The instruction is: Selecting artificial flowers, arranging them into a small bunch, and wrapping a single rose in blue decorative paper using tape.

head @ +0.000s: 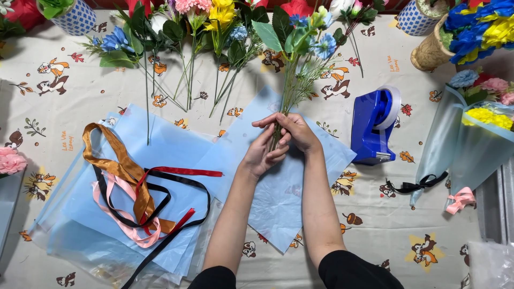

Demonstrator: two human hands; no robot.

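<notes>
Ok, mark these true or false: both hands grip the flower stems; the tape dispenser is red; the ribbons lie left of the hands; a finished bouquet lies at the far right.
1. Both the left hand and right hand grip the flower stems: true.
2. The tape dispenser is red: false, it is blue.
3. The ribbons lie left of the hands: true.
4. A wrapped bouquet lies at the far right: true.
5. The wrapping sheets are pink: false, light blue.

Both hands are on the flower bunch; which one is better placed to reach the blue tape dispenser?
The right hand. The tape dispenser sits just to its right, while the left hand would have to cross over the flower bunch and the other arm.
</notes>
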